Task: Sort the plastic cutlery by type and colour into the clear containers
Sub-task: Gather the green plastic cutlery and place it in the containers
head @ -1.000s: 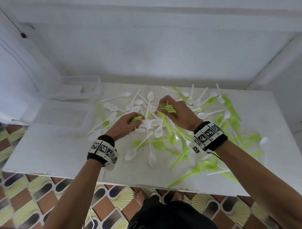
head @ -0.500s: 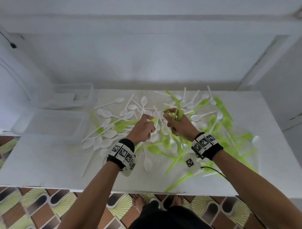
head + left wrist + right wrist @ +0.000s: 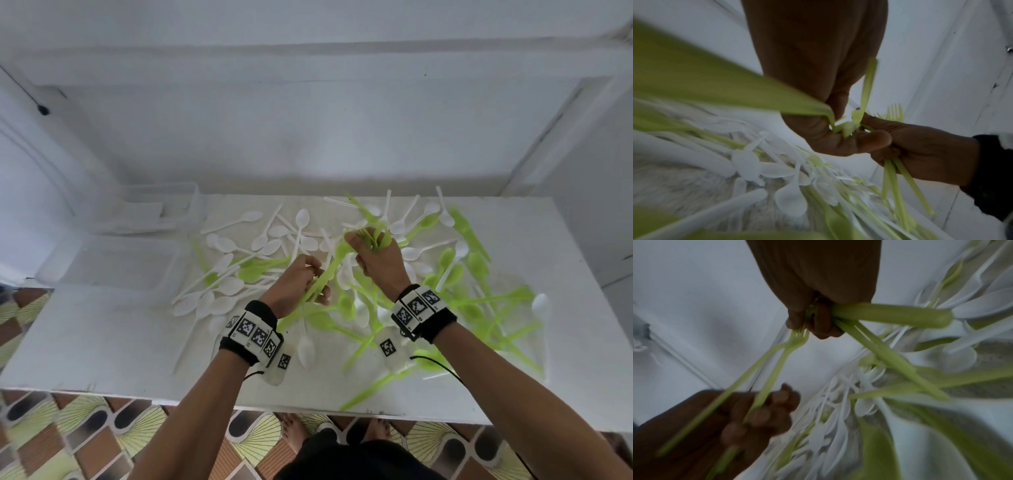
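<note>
- The left hand (image 3: pixel 297 283) is curling its fingers around the handles of green forks (image 3: pixel 320 286), gripping them low above the middle of the white table (image 3: pixel 102 342).
- From the right wrist camera, two fork handles are running through that fist, their tines pointing up toward the other hand.
- The right hand (image 3: pixel 376 260) is clenching a bundle of green forks (image 3: pixel 371 236) of its own, tines poking out past the knuckles.
- In the left wrist view, the right hand's thumb and fingers are pinching at the fork heads that the left hand is holding, so the two hands are meeting on the same green pieces.
- White spoons (image 3: pixel 226 286) are lying scattered over the table's left and far side; green spoons (image 3: pixel 476 263) are piling up on the right.
- Two clear containers (image 3: pixel 113 263) are sitting at the table's left end, well apart from both hands; their contents are hard to make out.
</note>
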`<state>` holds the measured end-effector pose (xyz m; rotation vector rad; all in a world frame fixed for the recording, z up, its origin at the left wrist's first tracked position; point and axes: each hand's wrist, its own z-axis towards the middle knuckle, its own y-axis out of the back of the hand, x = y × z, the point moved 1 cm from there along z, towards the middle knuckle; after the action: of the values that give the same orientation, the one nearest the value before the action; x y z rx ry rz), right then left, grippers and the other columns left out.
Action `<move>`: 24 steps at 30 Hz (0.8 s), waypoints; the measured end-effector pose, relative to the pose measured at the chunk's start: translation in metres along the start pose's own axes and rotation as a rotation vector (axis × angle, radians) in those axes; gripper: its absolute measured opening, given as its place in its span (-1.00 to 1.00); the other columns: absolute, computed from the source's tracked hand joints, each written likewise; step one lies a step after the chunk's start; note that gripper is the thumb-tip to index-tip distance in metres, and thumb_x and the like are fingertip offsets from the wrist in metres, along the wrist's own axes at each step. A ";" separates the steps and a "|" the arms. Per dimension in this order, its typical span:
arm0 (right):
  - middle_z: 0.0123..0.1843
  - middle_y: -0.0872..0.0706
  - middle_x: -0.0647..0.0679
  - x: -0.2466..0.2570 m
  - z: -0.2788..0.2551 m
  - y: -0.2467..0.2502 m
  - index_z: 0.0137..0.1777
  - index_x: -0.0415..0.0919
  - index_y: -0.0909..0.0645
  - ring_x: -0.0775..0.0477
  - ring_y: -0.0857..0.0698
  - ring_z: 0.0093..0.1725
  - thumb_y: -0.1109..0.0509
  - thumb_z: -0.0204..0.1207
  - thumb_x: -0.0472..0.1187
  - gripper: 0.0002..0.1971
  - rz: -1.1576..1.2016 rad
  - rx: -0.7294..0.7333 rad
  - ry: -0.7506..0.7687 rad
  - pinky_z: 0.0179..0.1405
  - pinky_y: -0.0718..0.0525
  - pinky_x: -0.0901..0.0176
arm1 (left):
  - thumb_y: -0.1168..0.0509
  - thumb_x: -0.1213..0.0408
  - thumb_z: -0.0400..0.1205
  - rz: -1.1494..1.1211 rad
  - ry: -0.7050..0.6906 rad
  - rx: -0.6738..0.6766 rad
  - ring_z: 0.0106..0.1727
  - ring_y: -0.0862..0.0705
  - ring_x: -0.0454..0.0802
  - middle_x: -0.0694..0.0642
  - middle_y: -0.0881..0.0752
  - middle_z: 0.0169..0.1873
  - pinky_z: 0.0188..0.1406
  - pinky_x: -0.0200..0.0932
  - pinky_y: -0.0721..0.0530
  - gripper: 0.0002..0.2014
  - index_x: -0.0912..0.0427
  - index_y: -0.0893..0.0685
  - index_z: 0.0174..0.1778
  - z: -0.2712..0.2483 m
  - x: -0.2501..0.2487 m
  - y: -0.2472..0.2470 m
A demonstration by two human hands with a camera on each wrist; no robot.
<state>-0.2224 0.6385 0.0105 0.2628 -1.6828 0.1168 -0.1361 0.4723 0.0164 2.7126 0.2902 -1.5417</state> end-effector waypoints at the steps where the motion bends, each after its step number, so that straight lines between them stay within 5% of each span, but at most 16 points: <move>1: -0.47 -0.59 0.00 0.000 0.005 0.004 -0.24 -0.04 -0.65 -0.03 -0.54 -0.49 -0.58 0.52 0.11 -0.71 -0.023 -0.035 0.016 -0.50 -0.46 0.17 | 0.14 0.69 0.58 0.007 -0.015 -0.030 -0.38 -0.66 0.16 0.32 -0.60 -0.16 -0.41 -0.03 -0.70 -0.64 0.26 -0.41 0.11 0.000 0.002 0.003; 6: -0.41 -0.69 -0.18 0.007 0.006 -0.002 -0.25 -0.17 -0.73 -0.09 -0.59 -0.48 -0.64 0.48 -0.07 -0.78 -0.115 0.173 0.066 -0.44 -0.53 0.10 | 0.05 0.70 0.55 -0.088 -0.206 -0.209 -0.22 -0.69 0.08 0.21 -0.63 -0.09 -0.29 -0.13 -0.65 -0.65 0.22 -0.44 0.04 0.003 0.008 0.015; 10: -0.17 -0.83 -0.19 -0.002 -0.007 -0.039 0.05 -0.06 -0.82 -0.08 -0.67 -0.32 -0.71 0.39 -0.09 -0.74 -0.120 0.318 0.100 -0.33 -0.67 0.01 | 0.05 0.69 0.43 -0.155 -0.317 -0.236 -0.06 -0.75 -0.14 0.11 -0.67 0.01 -0.18 -0.24 -0.68 -0.54 0.27 -0.47 0.17 -0.001 0.001 0.010; 13: -0.25 -0.79 0.00 -0.007 -0.012 -0.056 0.14 -0.12 -0.81 0.09 -0.63 -0.35 -0.67 0.44 -0.24 -0.72 -0.095 0.313 0.104 -0.37 -0.64 0.15 | 0.17 0.83 0.38 -0.324 -0.262 -0.217 -0.32 -0.73 0.04 0.16 -0.73 -0.18 -0.44 -0.12 -0.70 -0.44 0.25 -0.39 0.16 -0.002 -0.003 0.005; 17: -0.33 -0.75 0.02 -0.012 -0.014 -0.066 -0.01 -0.27 -0.81 0.12 -0.66 -0.37 -0.61 0.47 -0.29 -0.88 -0.155 0.311 0.087 -0.31 -0.63 0.19 | 0.18 0.77 0.36 -0.456 -0.127 -0.263 -0.27 -0.55 0.13 0.29 -0.48 0.09 -0.40 -0.03 -0.55 -0.44 0.20 -0.40 0.14 0.006 0.005 0.011; 20: -0.28 -0.79 -0.05 -0.012 -0.013 -0.069 -0.21 -0.04 -0.81 -0.02 -0.74 -0.29 -0.66 0.44 -0.15 -0.92 -0.278 0.378 0.131 -0.19 -0.72 -0.05 | 0.19 0.71 0.38 -0.583 -0.047 -0.223 -0.37 -0.52 0.13 0.24 -0.56 -0.17 -0.38 -0.07 -0.51 -0.44 0.18 -0.35 0.20 0.005 0.007 0.015; 22: -0.23 -0.81 -0.03 -0.010 -0.010 -0.069 -0.28 0.21 -0.72 0.02 -0.74 -0.24 -0.67 0.43 -0.14 -0.77 -0.351 0.400 0.146 -0.12 -0.70 -0.04 | 0.19 0.69 0.39 -0.578 -0.028 -0.158 -0.39 -0.51 0.14 0.26 -0.62 -0.27 -0.39 -0.08 -0.51 -0.45 0.18 -0.30 0.23 0.001 0.004 0.016; 24: -0.27 -0.79 0.02 -0.007 -0.007 -0.067 -0.30 0.17 -0.68 0.10 -0.70 -0.29 -0.68 0.41 -0.18 -0.74 -0.371 0.396 0.130 -0.18 -0.67 0.04 | 0.12 0.65 0.39 -0.519 -0.010 -0.064 -0.32 -0.55 0.16 0.29 -0.64 -0.21 -0.32 -0.01 -0.53 -0.46 0.17 -0.30 0.26 0.001 0.003 0.019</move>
<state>-0.1992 0.5758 -0.0004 0.8415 -1.4458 0.1851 -0.1326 0.4545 0.0114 2.7100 1.0947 -1.5987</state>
